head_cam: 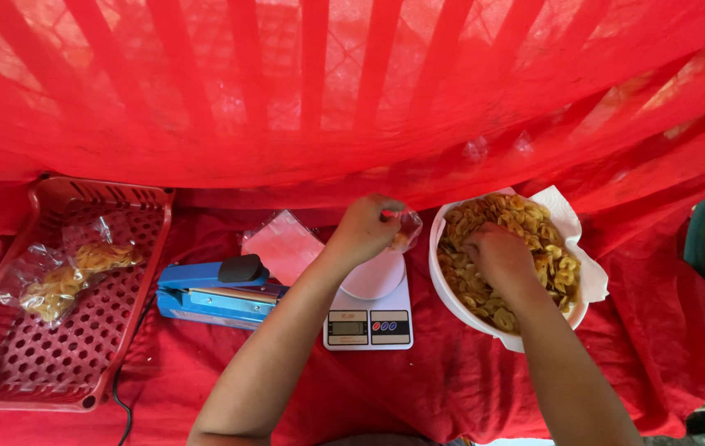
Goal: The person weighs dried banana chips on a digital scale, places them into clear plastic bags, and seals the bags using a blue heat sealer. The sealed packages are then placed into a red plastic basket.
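Bag: small clear bag (406, 230) held just above the scale's round pan, mouth turned toward the bowl.
Left hand (365, 231): fingers pinched shut on the bag's rim.
Right hand (497, 256): palm down in the chips, fingers curled into them; whether it has a handful, I cannot tell.
Chips (534, 223): pale yellow slices heaped in a white bowl (445, 289) lined with paper.
Scale (369, 318): white, just beside the bowl.
Doing it well: probably hold the mouth wide and close to the bowl, so slices drop in unbroken.
Sealer (216, 293): blue, left of the scale.
Basket (6, 363): red, holding filled bags (63, 277).
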